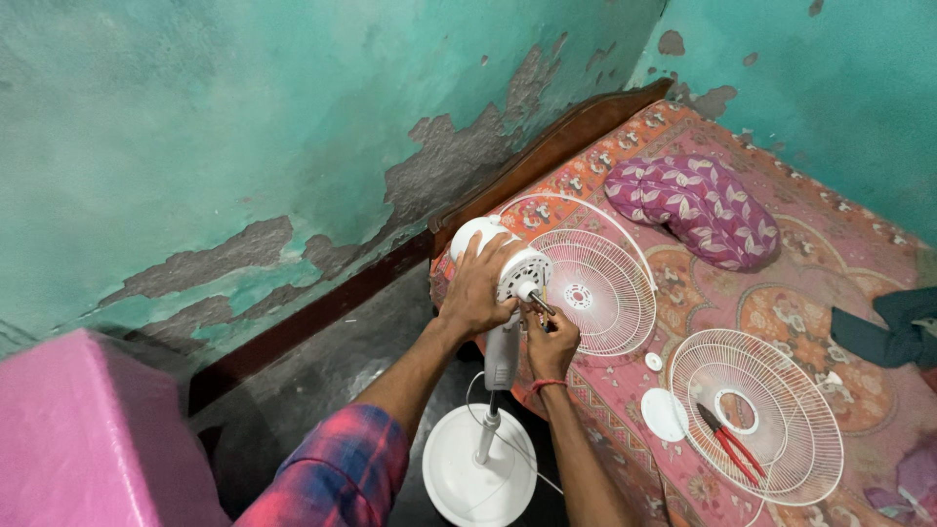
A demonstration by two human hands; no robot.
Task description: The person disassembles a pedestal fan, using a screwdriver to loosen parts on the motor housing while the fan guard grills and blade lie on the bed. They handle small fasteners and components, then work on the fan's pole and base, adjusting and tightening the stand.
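Head view: the left hand wraps its grip around the white fan motor housing, whose shaft points right toward the bed. The right hand pinches a small tool at the shaft. The fan's pole stands upright beside the bed.

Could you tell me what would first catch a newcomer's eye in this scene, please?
At centre, the left hand grips a white pedestal fan's bare motor head while the right hand works at its shaft. Two white wire fan guards lie on the patterned pink bedspread, red-handled pliers on the nearer.
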